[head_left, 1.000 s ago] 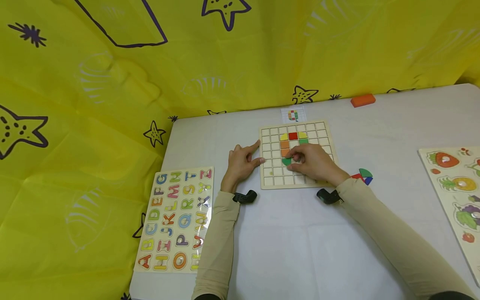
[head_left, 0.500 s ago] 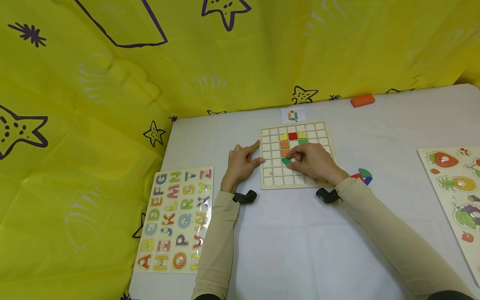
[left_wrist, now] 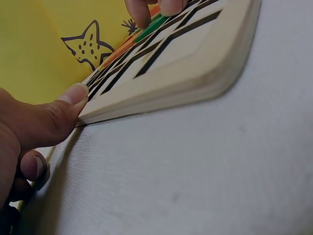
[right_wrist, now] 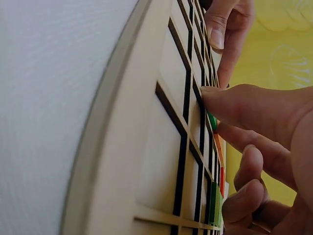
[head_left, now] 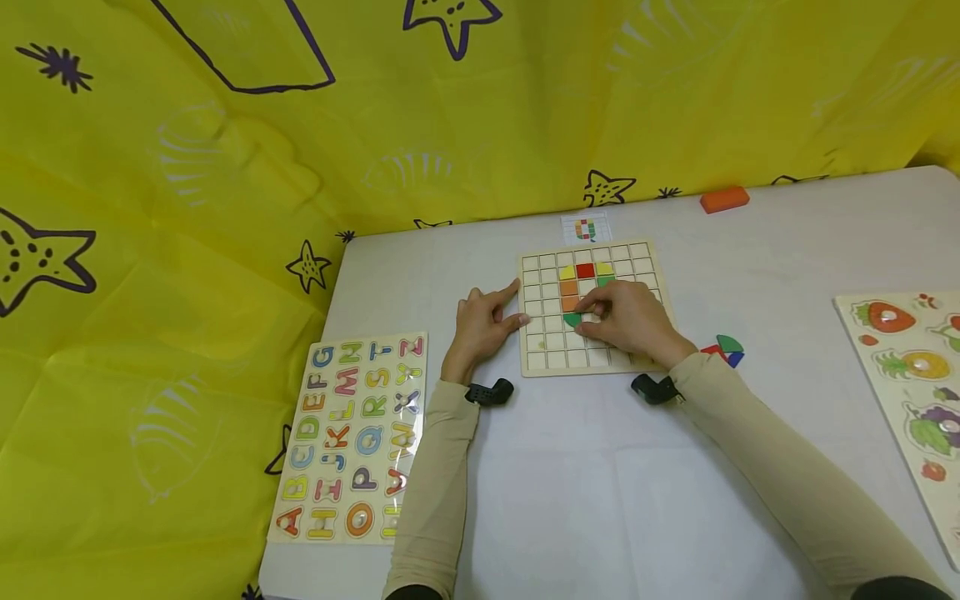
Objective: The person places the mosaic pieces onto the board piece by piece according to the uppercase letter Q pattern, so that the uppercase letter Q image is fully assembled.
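A wooden grid board (head_left: 536,360) lies on the table with coloured pieces set in its squares. My left hand (head_left: 482,325) rests at the board's left edge, its thumb (left_wrist: 73,95) on the rim and its index finger stretched toward the back. With thumb and index finger, my right hand (head_left: 633,318) pinches a green quarter-circle piece (head_left: 572,320) at a square below two orange squares (head_left: 570,296). A red square (head_left: 585,271) sits between two yellow quarter-circles at the top. Another green piece (head_left: 606,282) is partly covered by my right hand.
Behind the board lies a pattern card (head_left: 586,229). Loose red, green and blue pieces (head_left: 729,344) lie right of it. An alphabet puzzle (head_left: 348,442) is at left, a fruit puzzle (head_left: 911,392) at right, and an orange block (head_left: 724,200) at the back.
My right hand's fingers shift very slightly at the green quarter-circle piece, which stays in about the same place. My left hand keeps its place at the board's edge.
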The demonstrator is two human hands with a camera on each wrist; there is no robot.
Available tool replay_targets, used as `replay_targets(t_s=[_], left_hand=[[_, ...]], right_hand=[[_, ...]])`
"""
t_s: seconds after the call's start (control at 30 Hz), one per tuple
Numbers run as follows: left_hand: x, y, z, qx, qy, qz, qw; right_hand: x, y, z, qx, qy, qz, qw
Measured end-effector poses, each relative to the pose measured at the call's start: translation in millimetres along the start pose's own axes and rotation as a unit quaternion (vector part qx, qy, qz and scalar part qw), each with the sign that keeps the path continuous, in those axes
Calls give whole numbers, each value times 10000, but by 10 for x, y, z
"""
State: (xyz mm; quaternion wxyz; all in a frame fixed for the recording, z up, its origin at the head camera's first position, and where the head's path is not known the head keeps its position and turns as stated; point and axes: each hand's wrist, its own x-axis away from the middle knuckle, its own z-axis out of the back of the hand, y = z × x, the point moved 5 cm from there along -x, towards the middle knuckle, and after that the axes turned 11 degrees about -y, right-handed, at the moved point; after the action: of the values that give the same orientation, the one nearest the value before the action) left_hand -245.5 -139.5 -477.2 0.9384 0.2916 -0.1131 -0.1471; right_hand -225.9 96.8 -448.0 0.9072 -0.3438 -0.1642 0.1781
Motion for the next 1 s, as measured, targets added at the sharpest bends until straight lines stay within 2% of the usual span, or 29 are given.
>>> replay_targets(t_s=[0.37, 0.53, 0.63, 0.83, 1.0], left_hand=[[-6, 8, 8, 11, 1, 1, 10000], [-2, 12, -3, 31, 0, 14, 10000], [-3, 23, -11, 54, -2, 0, 10000], [4, 32, -8, 37, -5, -5, 10000], [1, 14, -3, 55, -6, 43, 10000]], right_hand=[[-5, 31, 17, -170, 19, -18, 9999], [63, 99, 132, -273, 126, 131, 9995], [158, 190, 266, -272, 197, 123, 9994], [454, 470, 525, -209, 212, -346, 9990], [732, 682, 683, -2, 240, -292, 9993]])
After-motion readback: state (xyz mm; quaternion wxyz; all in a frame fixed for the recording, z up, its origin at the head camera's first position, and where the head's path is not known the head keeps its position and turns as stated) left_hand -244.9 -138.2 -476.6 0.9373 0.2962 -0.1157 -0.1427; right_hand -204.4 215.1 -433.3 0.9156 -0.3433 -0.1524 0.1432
